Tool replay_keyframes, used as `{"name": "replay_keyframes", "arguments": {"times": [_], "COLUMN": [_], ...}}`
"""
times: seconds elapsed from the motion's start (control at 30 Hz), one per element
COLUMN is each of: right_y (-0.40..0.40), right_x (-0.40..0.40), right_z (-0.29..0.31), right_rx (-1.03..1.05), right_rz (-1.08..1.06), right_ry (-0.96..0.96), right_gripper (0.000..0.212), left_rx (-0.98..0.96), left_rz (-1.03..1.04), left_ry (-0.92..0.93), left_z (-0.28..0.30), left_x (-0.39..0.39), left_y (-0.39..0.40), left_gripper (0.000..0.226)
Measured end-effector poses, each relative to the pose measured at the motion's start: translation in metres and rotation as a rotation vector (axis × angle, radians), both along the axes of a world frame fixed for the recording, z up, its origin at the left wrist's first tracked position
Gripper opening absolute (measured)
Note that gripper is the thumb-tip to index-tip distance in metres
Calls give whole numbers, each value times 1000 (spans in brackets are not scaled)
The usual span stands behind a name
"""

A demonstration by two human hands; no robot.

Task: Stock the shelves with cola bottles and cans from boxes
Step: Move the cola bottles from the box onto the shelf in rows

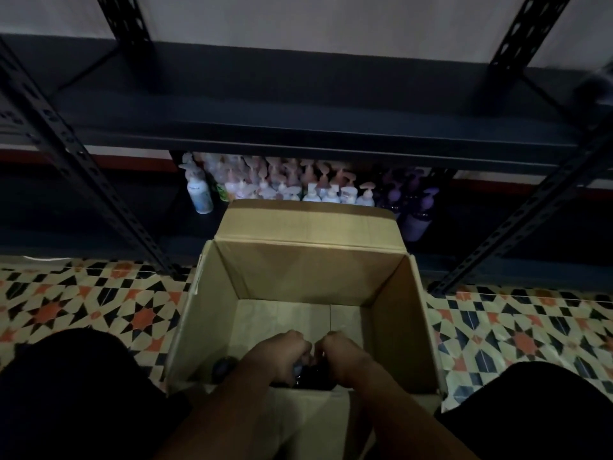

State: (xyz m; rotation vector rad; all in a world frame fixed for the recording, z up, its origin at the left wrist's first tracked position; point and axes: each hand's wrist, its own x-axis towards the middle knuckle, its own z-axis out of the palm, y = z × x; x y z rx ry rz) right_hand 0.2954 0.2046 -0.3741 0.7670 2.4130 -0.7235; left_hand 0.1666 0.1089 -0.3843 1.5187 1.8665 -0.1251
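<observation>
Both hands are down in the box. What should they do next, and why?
Probably lift the dark bottles straight up out of the cardboard box. The left hand and right hand already curl around them at the near end, and the dark shelf above looks bare.

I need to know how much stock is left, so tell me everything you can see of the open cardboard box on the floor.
The brown corrugated cardboard box stands upright on the patterned tiled floor before the dark metal shelving, its far flap raised. Its pale bottom is mostly bare; only dark items, too dim to identify, lie at the near wall. The left hand and right hand reach inside, fingers curled round those items.
</observation>
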Motion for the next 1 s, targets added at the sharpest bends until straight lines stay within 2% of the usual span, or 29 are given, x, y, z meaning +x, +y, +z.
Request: {"name": "replay_keyframes", "arguments": {"times": [0.27, 0.47, 0.77, 0.9, 1.0], "right_y": [18, 32, 50, 59, 66], "right_x": [1, 1, -11, -15, -20], "right_z": [32, 77, 166, 192, 211], "right_rx": [78, 72, 243, 267, 249], "right_rz": [21, -111, -157, -168, -227], "right_ry": [103, 280, 726, 899, 1070], "right_gripper": [29, 28, 33, 31, 31], "left_rx": [164, 322, 726, 875, 954], "left_rz": [83, 115, 205, 278, 325], "left_ry": [-26, -55, -179, -310, -362], "left_z": [24, 72, 179, 221, 250], "left_x": [-18, -38, -71, -77, -80], "left_y": [3, 16, 15, 18, 24], "left_gripper": [28, 30, 30, 16, 19]}}
